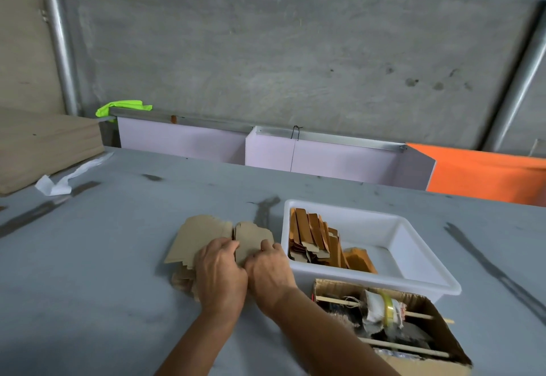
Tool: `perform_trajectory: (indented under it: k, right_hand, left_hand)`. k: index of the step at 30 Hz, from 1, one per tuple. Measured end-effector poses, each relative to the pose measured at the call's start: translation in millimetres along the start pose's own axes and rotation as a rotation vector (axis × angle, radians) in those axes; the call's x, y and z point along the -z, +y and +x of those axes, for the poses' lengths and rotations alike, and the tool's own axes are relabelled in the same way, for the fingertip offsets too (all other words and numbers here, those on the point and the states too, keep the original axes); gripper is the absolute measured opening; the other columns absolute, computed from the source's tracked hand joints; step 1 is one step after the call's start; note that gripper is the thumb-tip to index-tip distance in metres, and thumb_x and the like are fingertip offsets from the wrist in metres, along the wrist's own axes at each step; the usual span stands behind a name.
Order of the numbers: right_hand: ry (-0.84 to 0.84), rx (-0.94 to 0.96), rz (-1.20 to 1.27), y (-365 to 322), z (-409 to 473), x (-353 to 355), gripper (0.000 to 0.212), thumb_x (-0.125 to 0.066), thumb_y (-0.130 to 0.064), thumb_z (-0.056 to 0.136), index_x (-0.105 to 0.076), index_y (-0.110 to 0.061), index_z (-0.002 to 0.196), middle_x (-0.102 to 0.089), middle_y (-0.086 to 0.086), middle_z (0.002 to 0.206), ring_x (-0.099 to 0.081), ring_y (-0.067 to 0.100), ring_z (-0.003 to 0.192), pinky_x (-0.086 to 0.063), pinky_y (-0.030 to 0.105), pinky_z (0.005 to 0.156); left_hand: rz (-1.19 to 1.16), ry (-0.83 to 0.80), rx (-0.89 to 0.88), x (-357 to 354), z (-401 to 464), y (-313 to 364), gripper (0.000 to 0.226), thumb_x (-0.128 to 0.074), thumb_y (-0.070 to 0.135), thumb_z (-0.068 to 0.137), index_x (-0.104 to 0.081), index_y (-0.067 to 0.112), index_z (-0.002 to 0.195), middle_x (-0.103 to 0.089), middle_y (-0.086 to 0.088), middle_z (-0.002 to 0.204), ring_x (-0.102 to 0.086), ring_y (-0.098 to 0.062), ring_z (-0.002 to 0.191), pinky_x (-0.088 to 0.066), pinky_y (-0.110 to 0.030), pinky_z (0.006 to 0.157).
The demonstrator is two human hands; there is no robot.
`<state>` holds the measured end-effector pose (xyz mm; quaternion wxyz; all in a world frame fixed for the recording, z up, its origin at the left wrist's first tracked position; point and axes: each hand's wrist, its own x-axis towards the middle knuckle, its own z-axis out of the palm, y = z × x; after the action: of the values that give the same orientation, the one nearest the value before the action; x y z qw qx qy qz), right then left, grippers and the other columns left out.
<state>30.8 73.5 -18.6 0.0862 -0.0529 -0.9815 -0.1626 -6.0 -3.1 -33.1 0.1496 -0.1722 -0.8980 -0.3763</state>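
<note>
While the left hand and right hand grip one card mid-frame, folded cards fill part of the white tub; a flat pile waits.

This is a small workshop for hand work with cardboard: at the back stands a bare concrete wall with a metal pipe in the upper left, and plywood boards are stacked at the left edge. The grey tabletop, scuffed with dark marks, carries a pile of flat cardboard blanks in the middle, a white plastic tub of folded card pieces right of it, and a worn cardboard box at the lower right.
</note>
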Motion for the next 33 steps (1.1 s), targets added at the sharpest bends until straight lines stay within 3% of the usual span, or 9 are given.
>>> perform_trajectory:
  k: [6, 10, 14, 18, 20, 24, 27, 31, 33]
  right_hand:
    - [0.098, -0.095, 0.064, -9, -4, 14, 0.011, -0.068, -0.026, 0.073, -0.07, -0.017, 0.066, -0.068, 0.002, 0.065, -0.061, 0.019, 0.078, -0.043, 0.027, 0.071]
    - [0.033, -0.026, 0.093, -3, -6, 6, 0.021, -0.046, -0.011, 0.093, -0.066, -0.006, 0.096, -0.068, 0.014, 0.096, -0.051, 0.03, 0.103, -0.036, 0.037, 0.086]
    - [0.055, -0.043, 0.168, 0, -9, 9, 0.021, -0.047, -0.009, 0.091, -0.066, -0.004, 0.097, -0.067, 0.016, 0.096, -0.053, 0.031, 0.102, -0.036, 0.036, 0.086]
    - [0.247, -0.136, 0.166, -2, -16, 19, 0.025, -0.084, -0.023, 0.039, -0.06, -0.018, 0.044, -0.055, -0.002, 0.042, -0.055, 0.014, 0.046, -0.042, 0.018, 0.05]
    - [0.384, -0.186, 0.21, 0, -17, 23, 0.03, -0.083, -0.015, 0.029, -0.055, -0.019, 0.042, -0.052, -0.004, 0.039, -0.052, 0.015, 0.041, -0.04, 0.018, 0.045]
    - [0.54, -0.344, 0.361, 18, -21, 38, 0.017, -0.073, 0.004, 0.053, -0.063, -0.009, 0.057, -0.06, 0.006, 0.051, -0.057, 0.024, 0.053, -0.042, 0.025, 0.055]
    - [0.532, -0.467, 0.634, 39, -36, 43, 0.018, -0.056, -0.01, 0.09, -0.066, -0.01, 0.075, -0.061, 0.003, 0.064, -0.057, 0.02, 0.06, -0.038, 0.025, 0.056]
    - [0.511, -0.581, 1.055, 61, -76, 42, 0.04, -0.06, -0.015, 0.09, -0.045, -0.02, 0.053, -0.039, -0.012, 0.045, -0.039, 0.003, 0.042, -0.031, 0.012, 0.044]
    - [0.431, -0.655, 1.244, 66, -101, 40, 0.04, -0.061, -0.017, 0.09, -0.046, -0.018, 0.053, -0.045, -0.011, 0.049, -0.043, 0.004, 0.049, -0.037, 0.018, 0.05]
  left_hand:
    - [-0.032, 0.019, 0.034, 4, -3, -2, 0.045, -0.048, -0.011, 0.073, -0.067, 0.004, 0.111, -0.063, -0.013, 0.116, -0.052, -0.032, 0.112, -0.038, -0.035, 0.094]
    - [-0.042, 0.022, 0.029, 5, -5, 3, 0.045, -0.049, -0.01, 0.074, -0.066, 0.004, 0.114, -0.062, -0.013, 0.118, -0.052, -0.031, 0.113, -0.039, -0.036, 0.096]
    - [-0.112, 0.055, 0.032, 8, -8, 10, 0.044, -0.049, -0.014, 0.072, -0.067, 0.001, 0.11, -0.064, -0.017, 0.113, -0.054, -0.035, 0.109, -0.039, -0.038, 0.096]
    - [-0.151, 0.1, 0.044, 14, -11, 11, 0.041, -0.049, -0.012, 0.076, -0.069, 0.003, 0.108, -0.064, -0.015, 0.114, -0.054, -0.033, 0.111, -0.039, -0.037, 0.092]
    - [-0.178, 0.143, 0.031, 18, -12, 9, 0.038, -0.051, -0.013, 0.076, -0.069, 0.002, 0.106, -0.066, -0.016, 0.11, -0.057, -0.034, 0.108, -0.04, -0.036, 0.09]
    - [-0.253, 0.185, 0.018, 27, -10, 11, 0.035, -0.064, -0.005, 0.078, -0.066, 0.001, 0.112, -0.064, -0.017, 0.114, -0.056, -0.034, 0.111, -0.038, -0.034, 0.093]
    - [-0.336, 0.164, 0.017, 31, -9, 19, 0.044, -0.069, 0.009, 0.081, -0.059, 0.003, 0.123, -0.06, -0.015, 0.124, -0.052, -0.031, 0.118, -0.035, -0.032, 0.099]
    - [-0.622, -0.012, 0.131, 32, -17, 34, 0.056, -0.071, 0.023, 0.082, -0.05, 0.009, 0.132, -0.058, -0.009, 0.127, -0.056, -0.019, 0.115, -0.042, -0.03, 0.098]
    - [-0.831, -0.127, 0.224, 32, -26, 40, 0.052, -0.071, 0.017, 0.082, -0.052, 0.009, 0.129, -0.062, -0.003, 0.11, -0.061, -0.007, 0.095, -0.048, -0.02, 0.079]
